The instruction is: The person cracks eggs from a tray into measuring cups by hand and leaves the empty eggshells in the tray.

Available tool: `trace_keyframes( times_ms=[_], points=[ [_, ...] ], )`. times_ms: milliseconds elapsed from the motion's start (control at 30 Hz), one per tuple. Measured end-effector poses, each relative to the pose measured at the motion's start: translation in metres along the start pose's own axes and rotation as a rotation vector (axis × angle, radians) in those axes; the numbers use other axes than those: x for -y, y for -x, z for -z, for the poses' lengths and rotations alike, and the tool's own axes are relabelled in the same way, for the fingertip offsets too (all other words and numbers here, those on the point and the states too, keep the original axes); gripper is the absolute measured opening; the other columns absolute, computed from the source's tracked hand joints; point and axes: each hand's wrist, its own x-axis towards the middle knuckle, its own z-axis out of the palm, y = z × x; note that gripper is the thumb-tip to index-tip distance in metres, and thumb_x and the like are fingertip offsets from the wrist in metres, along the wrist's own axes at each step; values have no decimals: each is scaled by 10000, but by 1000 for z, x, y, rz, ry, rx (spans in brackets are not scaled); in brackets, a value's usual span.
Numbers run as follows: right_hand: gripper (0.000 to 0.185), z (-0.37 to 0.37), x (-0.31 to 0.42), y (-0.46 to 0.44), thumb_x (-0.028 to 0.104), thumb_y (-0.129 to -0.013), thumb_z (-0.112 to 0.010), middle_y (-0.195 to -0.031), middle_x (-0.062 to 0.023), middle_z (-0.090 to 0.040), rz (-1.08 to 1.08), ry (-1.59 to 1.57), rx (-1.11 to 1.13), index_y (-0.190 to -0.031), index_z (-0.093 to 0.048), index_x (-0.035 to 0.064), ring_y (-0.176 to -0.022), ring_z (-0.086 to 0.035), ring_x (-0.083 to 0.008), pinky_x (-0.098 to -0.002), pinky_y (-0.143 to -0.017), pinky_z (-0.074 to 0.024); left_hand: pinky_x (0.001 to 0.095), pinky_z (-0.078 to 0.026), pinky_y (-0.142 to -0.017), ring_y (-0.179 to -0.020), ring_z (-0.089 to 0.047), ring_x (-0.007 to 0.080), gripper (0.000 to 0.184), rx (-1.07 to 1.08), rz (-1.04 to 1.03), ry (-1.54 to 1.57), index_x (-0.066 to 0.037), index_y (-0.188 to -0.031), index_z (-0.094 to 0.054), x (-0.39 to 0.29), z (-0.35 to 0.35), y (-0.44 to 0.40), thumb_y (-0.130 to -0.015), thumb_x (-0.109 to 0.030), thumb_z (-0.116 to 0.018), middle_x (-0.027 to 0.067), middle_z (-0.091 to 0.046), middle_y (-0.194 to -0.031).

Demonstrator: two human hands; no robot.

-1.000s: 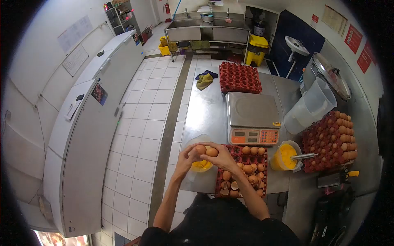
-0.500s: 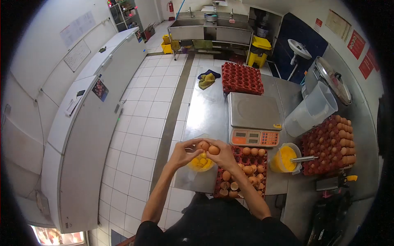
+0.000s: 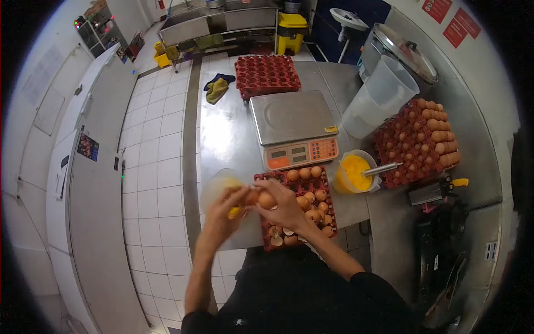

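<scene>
Both hands are close together between a clear bowl (image 3: 210, 186) of cracked eggs and a red egg tray (image 3: 265, 236). My left hand (image 3: 222, 214), smeared by motion, has its fingers closed on a brown eggshell piece (image 3: 252, 196). My right hand (image 3: 285, 207) grips another brown eggshell (image 3: 267, 200), its rounded side showing. Yellow egg (image 3: 234, 211) shows past the left fingers, in the bowl partly hidden by that hand. Several whole eggs (image 3: 304, 173) sit in the tray's far rows, with broken shells (image 3: 313, 215) heaped nearer my body.
Beyond the tray stands an orange-fronted scale (image 3: 295, 119). To the right are a jug of yellow egg (image 3: 353, 170) with a metal-handled tool (image 3: 384, 168), stacked trays of eggs (image 3: 414, 145) and a tall plastic container (image 3: 384, 92). Stacked red trays (image 3: 267, 75) and cloths (image 3: 218, 89) lie farther back.
My hands have moved from over the bowl toward the egg tray, still holding the shells. The left hand has become blurred. The view has turned right and down.
</scene>
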Motion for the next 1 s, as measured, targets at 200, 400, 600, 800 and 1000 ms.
trace_keyframes(
  times_ms=[200,400,600,800,1000],
  points=[
    [372,43,-26,88,140,-814,-797,-1155,-122,-670,-464,-56,-51,-1144,-645,60,-1017,-682,-302,-409,-882,-554,341,-579,-801,-997,-715,268,489,82,342,381,-87,-1327,-617,-6,-113,30,-875,-115,-799,133,-692,-1162],
    [305,56,-50,131,166,-848,-789,-1044,-118,-669,-550,141,-16,-1095,-662,40,-950,-687,-288,-408,-845,-552,387,-575,-786,-960,-708,336,330,73,225,162,-71,-1206,-637,1,-160,39,-913,-169,-755,157,-677,-1166],
    [286,76,-60,143,207,-863,-816,-936,-97,-670,-600,8,-220,-1029,-652,40,-903,-681,-246,-389,-811,-553,417,-566,-745,-873,-700,338,286,51,129,74,-55,-1194,-648,13,-163,-25,-924,-129,-708,167,-655,-1060],
    [305,72,-68,168,213,-869,-837,-920,-68,-657,-694,-190,-251,-992,-633,23,-853,-649,-152,-331,-755,-551,473,-566,-772,-900,-693,385,328,216,15,-79,-48,-1207,-630,61,-207,-106,-882,-63,-675,216,-657,-1039],
    [296,70,-65,169,287,-971,-737,-930,-38,-634,-911,-509,-303,-1076,-617,38,-804,-627,-125,-302,-679,-539,542,-556,-803,-949,-668,466,351,388,-60,-371,-35,-1185,-611,98,-249,-120,-841,-81,-665,272,-649,-1070]
  ],
)
